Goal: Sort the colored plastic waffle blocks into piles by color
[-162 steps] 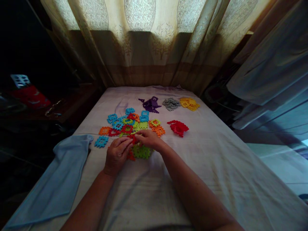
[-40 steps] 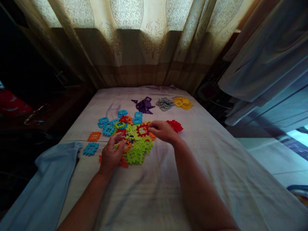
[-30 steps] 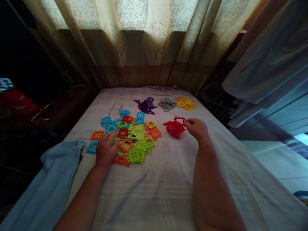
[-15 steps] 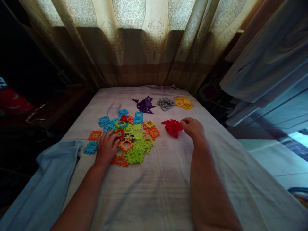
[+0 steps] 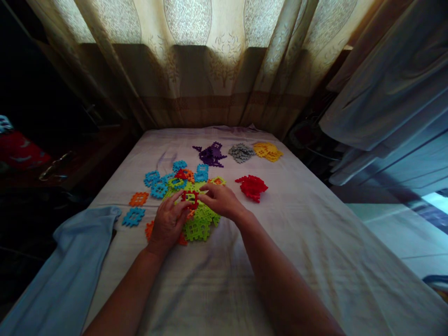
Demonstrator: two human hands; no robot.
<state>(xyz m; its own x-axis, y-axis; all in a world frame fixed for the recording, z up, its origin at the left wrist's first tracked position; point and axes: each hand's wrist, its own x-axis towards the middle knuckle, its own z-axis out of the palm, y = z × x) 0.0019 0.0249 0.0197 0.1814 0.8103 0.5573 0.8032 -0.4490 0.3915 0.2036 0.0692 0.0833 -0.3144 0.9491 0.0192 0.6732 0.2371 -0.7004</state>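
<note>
Pinched between the thumb and fingers of my left hand [image 5: 169, 221] is a red square window-shaped building piece [image 5: 191, 192], raised over the mixed pile. My right hand [image 5: 224, 200] is just right of this piece, thumb and fingers parted at its edge; whether they touch it I cannot tell. Beneath both hands lie green interlocking pieces [image 5: 198, 228], partly covered. Blue pieces [image 5: 159, 190] and a red triangular piece [image 5: 180, 174] lie at the pile's far side. An orange piece [image 5: 139, 199] sits to the left.
Separate heaps of red [image 5: 252, 187], purple [image 5: 212, 155], grey [image 5: 241, 152] and yellow pieces [image 5: 268, 151] lie on the sheet-covered surface [image 5: 238, 275]. Light blue cloth [image 5: 80, 256] hangs over the left edge. Behind is a curtain [image 5: 224, 88]; clothes [image 5: 388, 98] hang at right.
My right hand has moved left from the red heap to the mixed pile. My left hand has shifted right and lifted a red square piece from the pile.
</note>
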